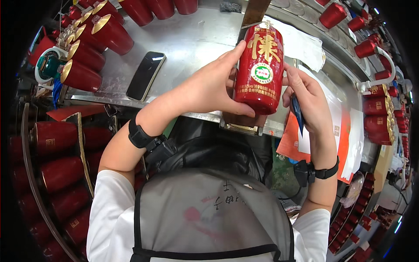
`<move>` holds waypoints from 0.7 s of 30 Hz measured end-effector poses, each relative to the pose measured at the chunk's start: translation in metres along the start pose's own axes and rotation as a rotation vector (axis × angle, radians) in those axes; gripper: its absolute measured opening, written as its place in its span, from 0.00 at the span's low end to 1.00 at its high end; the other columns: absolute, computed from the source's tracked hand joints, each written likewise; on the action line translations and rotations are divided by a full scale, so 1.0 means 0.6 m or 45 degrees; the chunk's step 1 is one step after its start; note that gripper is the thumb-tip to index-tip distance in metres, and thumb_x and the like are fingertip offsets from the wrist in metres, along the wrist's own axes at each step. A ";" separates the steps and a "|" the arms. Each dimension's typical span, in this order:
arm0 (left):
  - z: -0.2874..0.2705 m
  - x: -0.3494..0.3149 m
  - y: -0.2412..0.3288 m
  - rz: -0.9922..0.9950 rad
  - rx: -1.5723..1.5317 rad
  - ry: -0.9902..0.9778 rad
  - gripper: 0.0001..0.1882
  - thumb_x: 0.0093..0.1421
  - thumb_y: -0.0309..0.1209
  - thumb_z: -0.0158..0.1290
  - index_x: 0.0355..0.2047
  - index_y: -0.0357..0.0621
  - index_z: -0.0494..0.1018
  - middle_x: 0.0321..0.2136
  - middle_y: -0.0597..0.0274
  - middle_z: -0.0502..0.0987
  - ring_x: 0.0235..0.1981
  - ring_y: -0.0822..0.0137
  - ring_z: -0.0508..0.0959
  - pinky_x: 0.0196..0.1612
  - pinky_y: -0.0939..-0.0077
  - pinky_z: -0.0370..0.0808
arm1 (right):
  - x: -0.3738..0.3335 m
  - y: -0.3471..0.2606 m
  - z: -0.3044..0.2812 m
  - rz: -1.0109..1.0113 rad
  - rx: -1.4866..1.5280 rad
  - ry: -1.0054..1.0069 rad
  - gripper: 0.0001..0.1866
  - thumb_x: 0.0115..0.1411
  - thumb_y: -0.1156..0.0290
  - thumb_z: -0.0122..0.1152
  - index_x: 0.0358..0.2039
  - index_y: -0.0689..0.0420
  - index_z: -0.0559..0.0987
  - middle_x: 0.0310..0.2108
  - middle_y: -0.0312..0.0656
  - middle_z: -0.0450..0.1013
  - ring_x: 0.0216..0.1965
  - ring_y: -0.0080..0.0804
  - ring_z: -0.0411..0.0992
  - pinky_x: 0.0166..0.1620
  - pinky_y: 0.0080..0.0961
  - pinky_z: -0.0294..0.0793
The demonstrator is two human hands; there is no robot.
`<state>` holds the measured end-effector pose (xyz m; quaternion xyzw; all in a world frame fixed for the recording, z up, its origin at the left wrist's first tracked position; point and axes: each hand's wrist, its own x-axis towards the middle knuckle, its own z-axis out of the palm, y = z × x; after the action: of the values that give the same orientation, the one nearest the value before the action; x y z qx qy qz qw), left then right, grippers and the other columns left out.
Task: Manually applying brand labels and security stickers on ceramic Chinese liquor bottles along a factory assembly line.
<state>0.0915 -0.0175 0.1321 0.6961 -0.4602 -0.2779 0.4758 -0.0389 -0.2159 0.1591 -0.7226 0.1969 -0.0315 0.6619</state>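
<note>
Bottle (pixel 265 54), gripped by the widely curved left hand (pixel 217 84), could get scratched if the right hand (pixel 310 97), curled round a seemingly pointed blue tool (pixel 297 112), slips.

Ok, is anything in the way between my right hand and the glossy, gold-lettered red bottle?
Nothing visible. Your bare right hand is at the right side of the glossy, gold-lettered red bottle; whether they touch is hard to tell. The slim, pointed blue tool in that hand points toward you, beside the bottle.
</note>
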 end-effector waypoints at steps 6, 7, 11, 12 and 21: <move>-0.002 -0.002 0.010 -0.014 -0.135 -0.022 0.71 0.38 0.39 0.76 0.68 0.28 0.35 0.61 0.40 0.57 0.57 0.56 0.71 0.55 0.67 0.75 | -0.004 -0.007 0.002 -0.008 -0.034 -0.011 0.30 0.65 0.48 0.55 0.52 0.64 0.76 0.34 0.34 0.75 0.24 0.15 0.67 0.29 0.13 0.67; -0.002 -0.003 0.010 -0.012 -0.136 -0.022 0.71 0.38 0.39 0.76 0.68 0.28 0.35 0.61 0.40 0.57 0.57 0.56 0.71 0.55 0.67 0.75 | -0.004 -0.006 0.002 0.007 -0.030 -0.021 0.30 0.65 0.48 0.56 0.52 0.64 0.76 0.34 0.34 0.75 0.24 0.15 0.67 0.29 0.13 0.67; 0.009 -0.008 -0.002 -0.009 -0.058 0.014 0.70 0.38 0.37 0.76 0.69 0.35 0.36 0.63 0.44 0.57 0.58 0.57 0.70 0.57 0.66 0.74 | -0.003 0.009 0.001 0.019 0.008 -0.065 0.29 0.65 0.51 0.58 0.55 0.65 0.74 0.34 0.34 0.75 0.25 0.15 0.67 0.30 0.14 0.68; 0.014 -0.009 -0.011 0.003 -0.004 0.056 0.69 0.38 0.34 0.76 0.71 0.40 0.37 0.65 0.46 0.56 0.58 0.59 0.70 0.58 0.65 0.72 | 0.001 0.024 0.005 0.032 0.034 0.000 0.30 0.65 0.54 0.59 0.56 0.66 0.72 0.33 0.34 0.75 0.26 0.15 0.67 0.30 0.15 0.69; 0.031 -0.005 -0.082 0.304 0.342 0.180 0.69 0.38 0.40 0.75 0.71 0.43 0.37 0.68 0.43 0.49 0.67 0.49 0.57 0.68 0.60 0.57 | 0.005 0.081 0.009 -0.004 0.115 -0.059 0.29 0.68 0.61 0.55 0.64 0.63 0.63 0.34 0.34 0.72 0.28 0.17 0.69 0.31 0.16 0.68</move>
<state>0.0931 -0.0162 0.0793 0.7117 -0.5379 -0.1058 0.4393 -0.0462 -0.2142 0.1110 -0.6928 0.1787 -0.0246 0.6982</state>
